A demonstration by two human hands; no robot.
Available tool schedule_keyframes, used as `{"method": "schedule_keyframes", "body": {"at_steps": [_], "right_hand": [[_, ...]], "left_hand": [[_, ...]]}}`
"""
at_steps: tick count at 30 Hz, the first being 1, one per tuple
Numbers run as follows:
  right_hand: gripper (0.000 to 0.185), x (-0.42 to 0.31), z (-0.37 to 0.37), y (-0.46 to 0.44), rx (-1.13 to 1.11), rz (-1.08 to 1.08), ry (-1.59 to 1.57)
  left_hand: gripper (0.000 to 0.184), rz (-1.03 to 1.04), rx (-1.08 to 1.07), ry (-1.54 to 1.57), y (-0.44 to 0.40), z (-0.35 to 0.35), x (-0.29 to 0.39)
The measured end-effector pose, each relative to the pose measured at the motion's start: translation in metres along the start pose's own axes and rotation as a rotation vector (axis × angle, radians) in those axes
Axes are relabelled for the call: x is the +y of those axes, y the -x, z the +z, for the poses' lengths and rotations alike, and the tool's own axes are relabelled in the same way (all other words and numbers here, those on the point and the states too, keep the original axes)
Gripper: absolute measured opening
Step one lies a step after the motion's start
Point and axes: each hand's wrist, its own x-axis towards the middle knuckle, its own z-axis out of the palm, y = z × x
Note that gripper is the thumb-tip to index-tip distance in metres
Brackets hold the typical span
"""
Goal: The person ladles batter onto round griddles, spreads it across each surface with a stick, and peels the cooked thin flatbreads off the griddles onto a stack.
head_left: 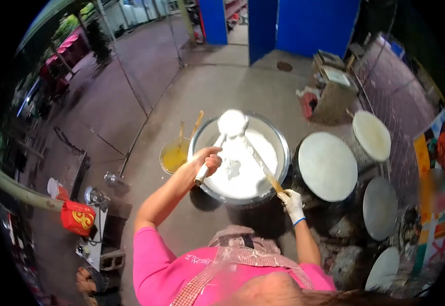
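Observation:
A large metal basin (284,148) holds a white, batter-like mass (248,181) with a grayish patch near its middle. My left hand (210,161), bare, is wrapped around the handle of a ladle (232,122), whose round head, coated or filled with white, is at the basin's far side. In a white glove, my right hand (292,205) grips the lower end of a wooden stick (264,172). The stick slants across the basin, its white-coated far end beside the ladle's head. I cannot tell whether the two tools touch.
Left of the basin stands a bowl of yellow liquid (171,160) with wooden-handled tools in it. Round pale lids or griddles (328,167) line the right. A red bag (78,218) is at lower left, and a box-like stand (333,84) at back right. Blue panels (314,25) rise behind.

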Motion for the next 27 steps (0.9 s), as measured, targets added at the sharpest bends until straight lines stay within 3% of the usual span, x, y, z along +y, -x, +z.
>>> {"method": "schedule_keyframes", "body": {"at_steps": [2,3,4,6,7,8,9,10,12,13,14,16,17,18,19,21,22,24,26,27], "right_hand": [[0.024,-0.007,-0.023,0.042,0.056,0.011,0.308],[0.024,-0.008,-0.033,0.058,0.141,-0.070,0.262],[0.024,0.004,-0.045,0.066,0.163,0.013,0.178],[0.025,-0.030,-0.061,0.093,0.225,-0.141,0.024],[0.029,-0.029,-0.067,0.100,0.173,0.008,-0.074],[0.032,0.007,-0.060,0.092,0.228,-0.166,-0.090],[0.036,-0.008,-0.066,0.108,0.186,0.061,-0.030],[0.036,0.031,-0.067,0.111,0.136,0.174,-0.160],[0.038,0.051,-0.074,0.147,0.273,0.255,0.079],[0.038,0.059,-0.085,0.170,0.300,0.253,0.080],[0.039,0.064,-0.102,0.193,0.328,0.251,0.085],[0.040,0.072,-0.149,0.221,0.443,0.205,0.117],[0.040,0.073,-0.168,0.234,0.528,0.183,0.145],[0.041,0.059,-0.188,0.251,0.650,0.006,0.018],[0.042,0.078,-0.212,0.257,0.637,0.025,0.116],[0.043,0.108,-0.253,0.274,0.634,0.168,0.021],[0.040,0.152,-0.265,0.272,0.723,0.175,0.158],[0.038,0.153,-0.289,0.325,0.733,0.205,0.387],[0.035,0.183,-0.305,0.373,0.674,0.319,0.247],[0.036,0.217,-0.299,0.397,0.829,0.219,0.563]], "left_hand": [[0.041,0.049,0.084,-0.114,-0.014,-0.019,-0.011],[0.040,0.047,0.025,-0.235,-0.006,-0.015,-0.015],[0.031,0.070,-0.047,-0.210,0.003,-0.006,-0.026],[0.004,0.282,-0.106,-0.530,-0.011,-0.007,-0.045],[0.002,0.294,-0.111,-0.578,-0.025,-0.005,-0.058],[0.007,0.308,-0.127,-0.635,-0.042,-0.003,-0.069],[0.009,0.218,-0.131,-0.564,-0.054,0.006,-0.084],[0.010,0.033,-0.118,-0.389,-0.076,0.006,-0.088],[0.013,-0.332,-0.015,-0.114,-0.094,0.043,-0.103],[0.032,-0.204,0.096,-0.237,-0.099,0.064,-0.129],[0.028,-0.332,-0.005,-0.354,-0.104,0.063,-0.144],[0.024,-0.277,-0.097,-0.422,-0.121,0.084,-0.177],[0.027,-0.157,-0.106,-0.591,-0.130,0.094,-0.207],[0.031,-0.040,-0.131,-0.751,-0.144,0.101,-0.237],[0.036,-0.098,-0.208,-0.781,-0.170,0.101,-0.262],[0.039,-0.456,-0.540,-0.768,-0.227,0.107,-0.309],[0.042,-0.498,-0.367,-0.704,-0.249,0.123,-0.331],[0.038,-0.762,-0.042,-0.144,-0.282,0.164,-0.379],[0.027,-0.916,-0.141,-0.020,-0.341,0.163,-0.409],[0.027,-0.989,-0.225,0.073,-0.369,0.154,-0.422]]}}
